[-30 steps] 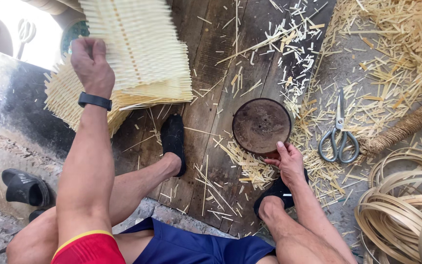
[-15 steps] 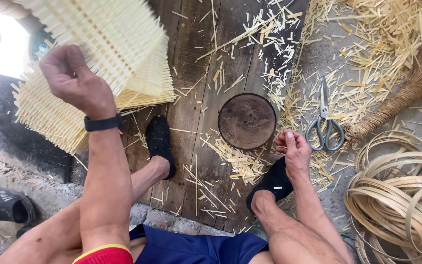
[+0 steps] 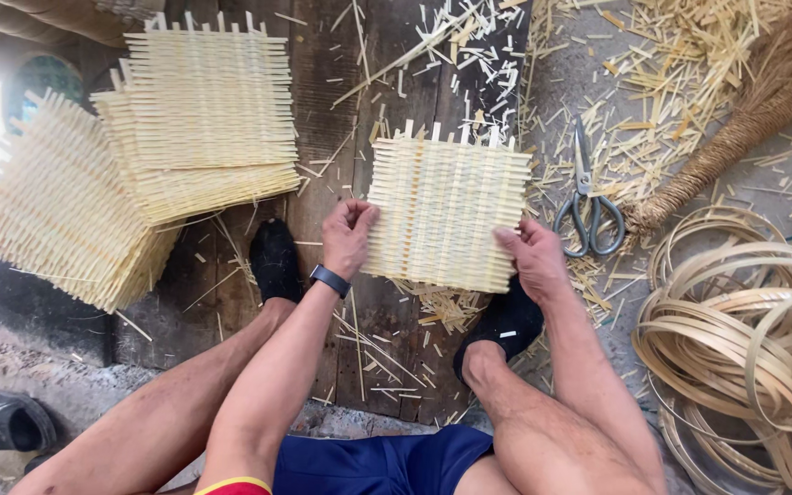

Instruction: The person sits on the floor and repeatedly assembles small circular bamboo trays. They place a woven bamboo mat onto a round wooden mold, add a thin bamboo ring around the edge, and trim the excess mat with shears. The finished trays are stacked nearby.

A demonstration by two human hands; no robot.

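Both hands' grip clamps a woven mat point(image 3: 442, 213), left hand point(image 3: 348, 238), right hand point(image 3: 532, 259); scissors point(image 3: 587, 206) just beside.

I note one square woven bamboo mat point(image 3: 446, 213), pale yellow, strip ends protruding along top edge, flat over wooden floorboards, intact.

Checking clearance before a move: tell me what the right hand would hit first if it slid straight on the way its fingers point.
The right hand points up-left, so it likely meets the woven mat it already grips; beyond lie only scattered offcuts. Depth is unclear.
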